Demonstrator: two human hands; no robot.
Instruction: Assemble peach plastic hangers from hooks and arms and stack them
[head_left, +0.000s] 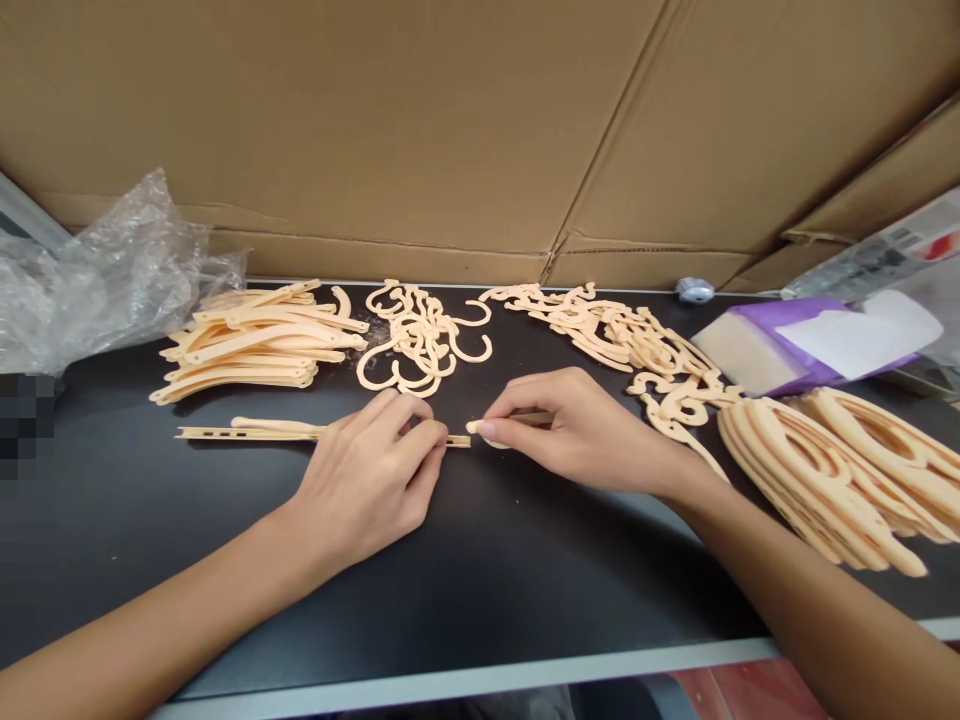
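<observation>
A long thin tan strip with slots (240,434) lies flat on the black table (480,590). My left hand (375,480) is closed, pinching the strip near its right end. Facing it, my right hand (570,425) is closed on a small tan piece (517,420) held just off the strip's right tip. A curved tan arm piece (274,425) lies right behind the strip.
Behind my hands lie a stack of tan arm pieces (255,340), a pile of hooks (420,335) and a row of small parts (615,335). Large curved pieces (832,470) sit at right. A purple-wrapped block (795,345), crumpled plastic (105,270) and a cardboard wall (480,130) surround them.
</observation>
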